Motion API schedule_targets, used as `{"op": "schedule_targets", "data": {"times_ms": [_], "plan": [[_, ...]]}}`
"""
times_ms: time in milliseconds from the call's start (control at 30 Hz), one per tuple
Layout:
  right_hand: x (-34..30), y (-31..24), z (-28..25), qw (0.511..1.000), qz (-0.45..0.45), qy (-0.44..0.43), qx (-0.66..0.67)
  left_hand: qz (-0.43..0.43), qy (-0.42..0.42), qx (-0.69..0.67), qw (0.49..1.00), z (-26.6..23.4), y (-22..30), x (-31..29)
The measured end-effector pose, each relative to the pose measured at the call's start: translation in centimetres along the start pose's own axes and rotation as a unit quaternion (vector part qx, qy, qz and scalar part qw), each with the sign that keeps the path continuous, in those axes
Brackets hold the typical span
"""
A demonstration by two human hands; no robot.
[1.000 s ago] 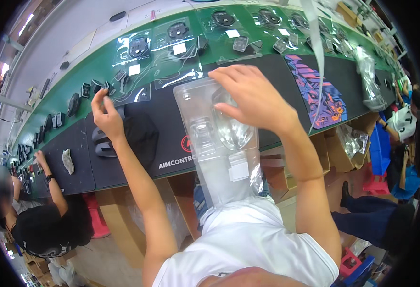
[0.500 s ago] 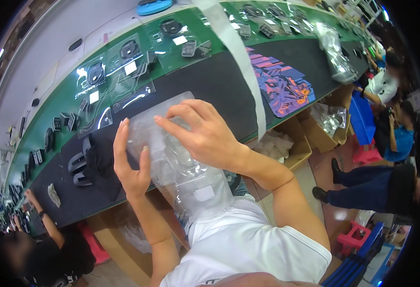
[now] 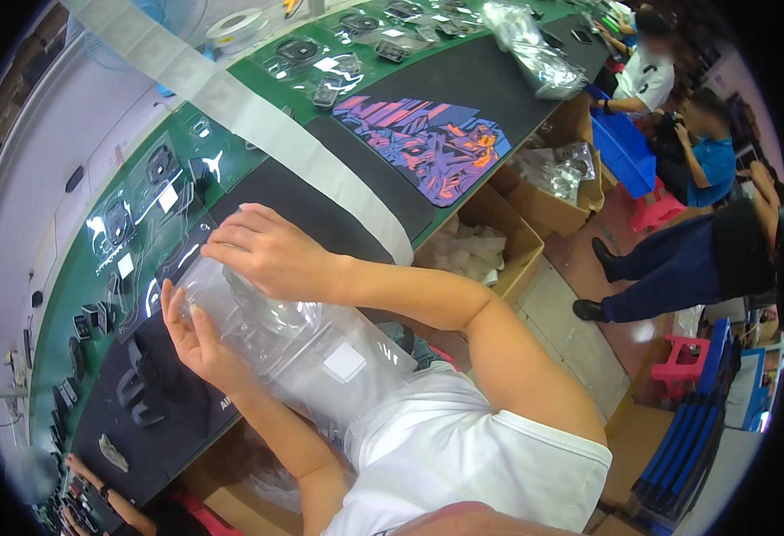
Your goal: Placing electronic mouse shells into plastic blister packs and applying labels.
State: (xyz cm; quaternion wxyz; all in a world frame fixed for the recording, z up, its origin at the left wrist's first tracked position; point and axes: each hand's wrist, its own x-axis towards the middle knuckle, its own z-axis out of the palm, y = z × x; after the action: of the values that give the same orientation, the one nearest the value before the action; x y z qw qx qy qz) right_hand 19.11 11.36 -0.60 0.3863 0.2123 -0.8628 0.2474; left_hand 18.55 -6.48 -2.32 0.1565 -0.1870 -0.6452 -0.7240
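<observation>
Steadying a clear pack [image 3: 289,341] between both hands, you have it slanted in front of you, over the front edge of the worktop [image 3: 59,313], with its near end by your white shirt [image 3: 490,451]. Your right hand [image 3: 271,255] lies over the far corner of the pack, fingers bent down at its rim; your thumb is hidden, so whether they clamp the plastic cannot be told. Your left hand [image 3: 202,348] is at the pack's left side, with its fingers spread and the thumb apart from them.

The pack looks light and thin-walled, likely springy rather than stiff, and its glossy skin should be slippery. Expect the domed hollow in its middle to dent or crease under a hard squeeze, so take hold by the flat rims and corners, and spare the face around the white label [image 3: 344,363].

Just past your right hand, a pale strip [image 3: 240,116] hangs across the view. Beyond it, a patterned mat [image 3: 423,152] lies along the worktop's front edge. Other packs [image 3: 161,170] lie toward the far edge, and black cloth [image 3: 182,393] sits left of your left hand, near the front edge.
</observation>
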Motion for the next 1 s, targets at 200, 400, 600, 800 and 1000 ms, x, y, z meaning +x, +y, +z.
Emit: {"op": "schedule_targets", "data": {"times_ms": [200, 400, 600, 800, 1000], "plan": [[1.4, 2.7, 0.9, 0.999, -0.005, -0.036, 0.028, -0.063, 0.043, -0.041, 0.996, 1.1, -1.9, 1.0], [0.1, 1.5, 0.5, 1.0, 0.008, 0.014, 0.026, -0.008, 0.027, 0.053, 0.998, 0.9, -1.0, 0.2], [-0.5, 0.7, 0.4, 0.998, 0.022, 0.049, 0.013, 0.007, 0.005, 0.069, 0.998, 0.5, -1.0, 0.2], [-0.4, 0.6, 0.3, 0.999, 0.028, 0.043, 0.019, 0.0, -0.003, 0.063, 0.998, 0.6, -0.8, 0.2], [-0.1, 0.1, 0.4, 0.998, 0.025, 0.049, 0.024, 0.029, -0.012, 0.094, 0.995, -0.2, -0.9, 0.5]]}}
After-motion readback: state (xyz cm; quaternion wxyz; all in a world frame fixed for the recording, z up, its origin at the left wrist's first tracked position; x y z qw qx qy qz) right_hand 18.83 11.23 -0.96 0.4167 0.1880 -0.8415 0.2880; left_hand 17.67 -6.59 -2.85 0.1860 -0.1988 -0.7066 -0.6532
